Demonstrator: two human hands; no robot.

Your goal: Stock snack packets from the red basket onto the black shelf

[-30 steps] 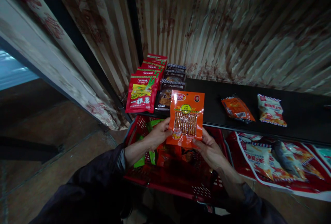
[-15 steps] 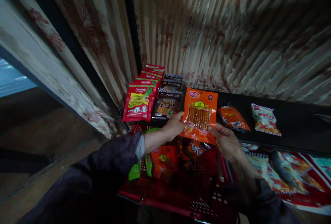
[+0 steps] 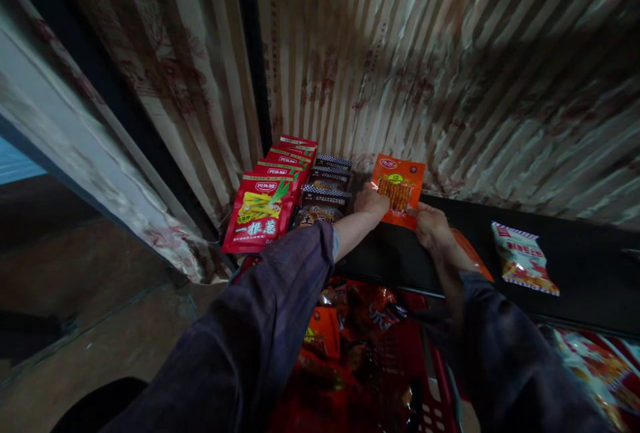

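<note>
Both of my hands hold one orange snack packet [image 3: 397, 186] upright over the back of the black shelf [image 3: 400, 253]. My left hand [image 3: 372, 201] is closed on its left side, and my right hand [image 3: 431, 221] pinches its lower right corner. Left of the packet stand dark packets with checkered tops [image 3: 325, 197] in a row. Farther left is a row of overlapping red packets [image 3: 260, 209]. An orange packet [image 3: 473, 253] on the shelf is partly hidden behind my right forearm.
A red basket [image 3: 433, 379] with several snack packets sits below the shelf edge. A white and red packet [image 3: 524, 258] lies on the shelf at right. More packets [image 3: 597, 366] are at lower right. Pleated curtains [image 3: 400, 73] hang behind, beside a dark post [image 3: 253, 53].
Both hands have moved away from me with the orange packet, from above the shelf's front edge to its back, near the curtain. The view has shifted slightly.
</note>
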